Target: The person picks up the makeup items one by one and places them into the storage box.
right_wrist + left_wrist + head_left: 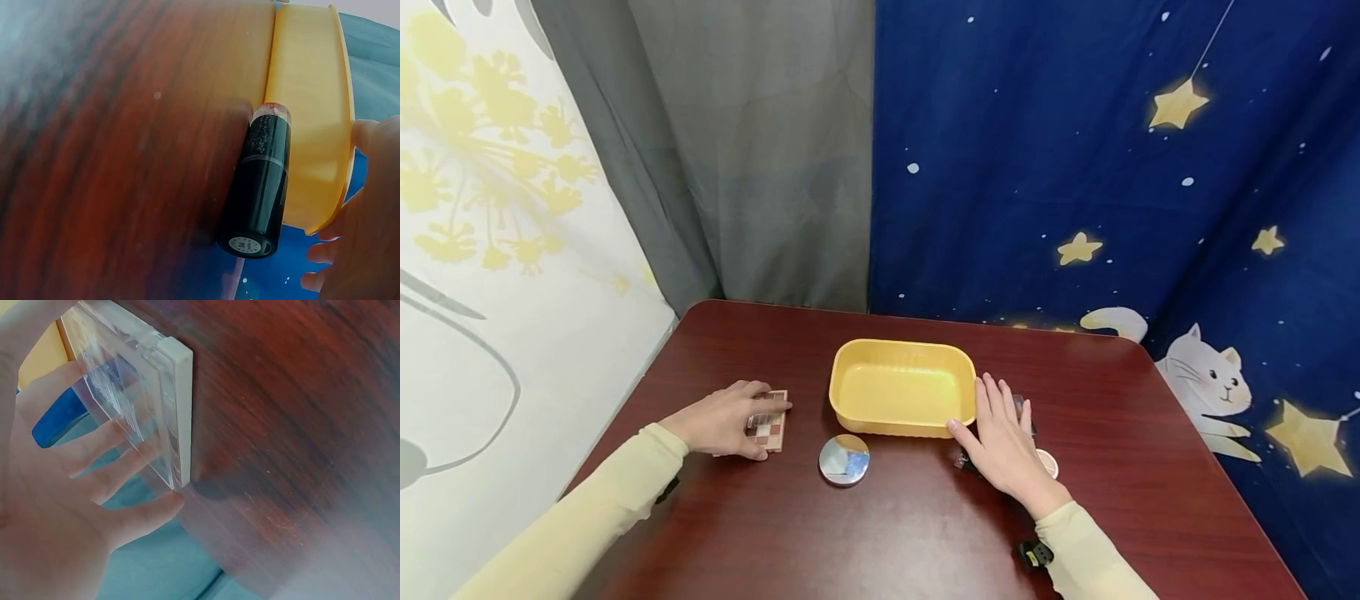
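Left hand (730, 418) spread over the makeup palette (772, 435), left of the tub (887, 428), a span that seems to suit its edges. Right hand (1000, 442) also spread, thumb at the tub's near rim, probably steadying it. Mirror (844, 460) on the tub's near side, lipstick (255, 194) by its near right corner, both seemingly placed within easy reach.

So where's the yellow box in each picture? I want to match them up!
Head: the yellow box is just below the middle, beside the right hand.
Left wrist: only a bit of the yellow box shows, near the top left.
Right wrist: the yellow box is right of the middle, partly behind the black lipstick.
Shared landmark: the red-brown table is in all three.
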Demonstrator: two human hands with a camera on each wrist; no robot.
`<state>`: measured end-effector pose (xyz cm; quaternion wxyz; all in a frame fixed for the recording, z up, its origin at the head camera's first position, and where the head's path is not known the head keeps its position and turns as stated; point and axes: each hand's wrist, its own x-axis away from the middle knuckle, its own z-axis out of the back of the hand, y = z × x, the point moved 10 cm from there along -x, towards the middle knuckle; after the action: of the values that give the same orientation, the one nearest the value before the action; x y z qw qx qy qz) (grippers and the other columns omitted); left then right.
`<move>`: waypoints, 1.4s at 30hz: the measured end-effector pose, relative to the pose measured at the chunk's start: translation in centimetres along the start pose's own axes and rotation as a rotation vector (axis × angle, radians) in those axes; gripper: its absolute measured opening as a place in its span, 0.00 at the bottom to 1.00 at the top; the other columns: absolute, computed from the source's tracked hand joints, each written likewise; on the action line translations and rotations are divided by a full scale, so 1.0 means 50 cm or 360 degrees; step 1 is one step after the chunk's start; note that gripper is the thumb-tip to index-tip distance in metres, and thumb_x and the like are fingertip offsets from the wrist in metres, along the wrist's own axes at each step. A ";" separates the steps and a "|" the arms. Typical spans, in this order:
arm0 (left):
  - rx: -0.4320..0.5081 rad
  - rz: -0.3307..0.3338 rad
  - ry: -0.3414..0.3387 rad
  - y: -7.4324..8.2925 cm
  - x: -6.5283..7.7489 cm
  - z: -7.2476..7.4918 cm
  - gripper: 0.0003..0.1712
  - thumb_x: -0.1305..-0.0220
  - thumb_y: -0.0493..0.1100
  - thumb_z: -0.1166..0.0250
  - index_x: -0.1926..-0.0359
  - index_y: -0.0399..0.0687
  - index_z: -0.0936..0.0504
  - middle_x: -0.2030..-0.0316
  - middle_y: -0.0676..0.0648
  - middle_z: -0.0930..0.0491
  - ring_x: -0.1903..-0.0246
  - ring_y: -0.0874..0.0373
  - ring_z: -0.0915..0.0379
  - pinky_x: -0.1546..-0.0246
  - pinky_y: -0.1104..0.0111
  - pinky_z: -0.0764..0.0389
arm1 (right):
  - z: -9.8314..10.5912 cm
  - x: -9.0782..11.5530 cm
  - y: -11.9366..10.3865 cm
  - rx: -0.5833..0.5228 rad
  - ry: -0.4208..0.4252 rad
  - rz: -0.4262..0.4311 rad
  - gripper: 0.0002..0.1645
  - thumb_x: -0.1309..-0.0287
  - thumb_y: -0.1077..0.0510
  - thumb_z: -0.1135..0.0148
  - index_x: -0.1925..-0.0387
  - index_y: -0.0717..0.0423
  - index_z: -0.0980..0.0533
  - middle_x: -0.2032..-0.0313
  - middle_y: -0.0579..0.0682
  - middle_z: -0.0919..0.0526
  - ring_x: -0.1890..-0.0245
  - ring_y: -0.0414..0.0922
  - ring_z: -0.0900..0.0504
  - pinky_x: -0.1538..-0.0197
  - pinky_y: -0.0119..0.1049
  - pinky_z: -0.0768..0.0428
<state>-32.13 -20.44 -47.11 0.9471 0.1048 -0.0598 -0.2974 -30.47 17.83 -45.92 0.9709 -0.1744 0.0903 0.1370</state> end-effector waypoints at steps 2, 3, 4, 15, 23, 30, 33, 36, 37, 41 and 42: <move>-0.0007 0.0001 0.0008 -0.001 -0.002 0.001 0.44 0.52 0.59 0.22 0.32 0.63 0.24 0.36 0.43 0.30 0.40 0.46 0.34 0.49 0.50 0.25 | 0.000 0.000 -0.001 0.0001 0.0001 0.0005 0.53 0.30 0.29 0.51 0.21 0.60 0.52 0.22 0.59 0.52 0.23 0.61 0.59 0.32 0.72 0.62; -0.0008 0.0002 0.0012 -0.001 -0.002 0.002 0.43 0.52 0.59 0.22 0.32 0.63 0.24 0.37 0.43 0.30 0.41 0.46 0.34 0.49 0.50 0.25 | 0.000 0.000 -0.001 0.0001 -0.0003 0.0004 0.54 0.30 0.29 0.51 0.21 0.60 0.52 0.22 0.59 0.53 0.23 0.61 0.59 0.32 0.72 0.63; -0.0005 0.0002 0.0016 -0.002 -0.003 0.003 0.43 0.52 0.59 0.22 0.32 0.63 0.23 0.37 0.43 0.30 0.41 0.46 0.34 0.49 0.51 0.25 | -0.001 0.001 -0.001 0.0000 -0.0003 0.0005 0.54 0.30 0.29 0.51 0.21 0.60 0.52 0.22 0.60 0.52 0.23 0.62 0.58 0.32 0.73 0.62; 0.0039 0.0025 0.0056 0.017 -0.015 0.044 0.43 0.49 0.61 0.24 0.31 0.65 0.25 0.37 0.45 0.30 0.40 0.48 0.34 0.48 0.53 0.24 | 0.000 -0.002 -0.002 0.0000 -0.0039 -0.0003 0.54 0.30 0.30 0.50 0.21 0.60 0.54 0.22 0.60 0.53 0.23 0.62 0.59 0.33 0.73 0.63; 0.0004 0.0013 0.0123 0.046 -0.033 0.081 0.43 0.49 0.62 0.24 0.31 0.64 0.25 0.36 0.42 0.30 0.42 0.47 0.34 0.50 0.53 0.23 | -0.004 0.000 0.005 0.0025 -0.0068 -0.0042 0.56 0.31 0.28 0.52 0.20 0.60 0.56 0.22 0.61 0.54 0.24 0.64 0.56 0.34 0.74 0.59; 0.0020 0.0029 0.0159 0.066 -0.063 0.100 0.43 0.48 0.65 0.26 0.30 0.67 0.26 0.35 0.43 0.32 0.41 0.49 0.35 0.48 0.54 0.24 | -0.008 -0.002 0.003 0.0016 -0.0074 -0.0037 0.56 0.30 0.29 0.52 0.20 0.60 0.57 0.22 0.61 0.53 0.24 0.64 0.55 0.34 0.75 0.58; 0.0037 -0.0008 0.0199 0.085 -0.079 0.113 0.44 0.49 0.66 0.26 0.30 0.66 0.26 0.35 0.44 0.31 0.42 0.50 0.35 0.48 0.55 0.24 | -0.008 -0.003 0.003 0.0012 -0.0074 -0.0039 0.55 0.30 0.29 0.52 0.20 0.59 0.57 0.22 0.61 0.53 0.24 0.64 0.55 0.34 0.75 0.58; 0.0047 -0.0063 0.0253 0.108 -0.094 0.128 0.44 0.49 0.66 0.26 0.30 0.64 0.26 0.37 0.44 0.29 0.44 0.50 0.33 0.49 0.55 0.24 | -0.008 -0.004 0.002 0.0006 -0.0080 -0.0042 0.56 0.30 0.29 0.51 0.20 0.59 0.57 0.22 0.61 0.53 0.24 0.64 0.56 0.34 0.75 0.58; 0.0049 -0.0078 0.0269 0.116 -0.099 0.133 0.44 0.49 0.65 0.26 0.31 0.63 0.25 0.37 0.44 0.29 0.44 0.50 0.33 0.49 0.55 0.24 | -0.008 -0.004 0.002 0.0003 -0.0082 -0.0042 0.56 0.30 0.29 0.51 0.20 0.59 0.57 0.22 0.61 0.53 0.24 0.64 0.57 0.34 0.75 0.59; 0.0049 -0.0098 0.0300 0.145 -0.122 0.143 0.44 0.48 0.66 0.28 0.30 0.64 0.26 0.37 0.45 0.29 0.44 0.51 0.33 0.48 0.56 0.24 | -0.006 -0.002 0.003 0.0000 -0.0090 -0.0050 0.56 0.30 0.28 0.52 0.20 0.60 0.57 0.22 0.61 0.53 0.24 0.64 0.57 0.34 0.75 0.59; 0.0054 -0.0103 0.0301 0.153 -0.129 0.144 0.44 0.48 0.67 0.28 0.30 0.65 0.26 0.37 0.45 0.29 0.43 0.51 0.34 0.48 0.56 0.24 | -0.006 -0.002 0.005 0.0001 -0.0091 -0.0054 0.56 0.31 0.28 0.53 0.20 0.60 0.57 0.22 0.61 0.54 0.24 0.64 0.57 0.34 0.75 0.59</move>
<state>-34.44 -11.80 -38.66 0.9365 0.1502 0.0283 -0.3156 -30.66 17.91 -46.24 0.9753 -0.1715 0.0597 0.1256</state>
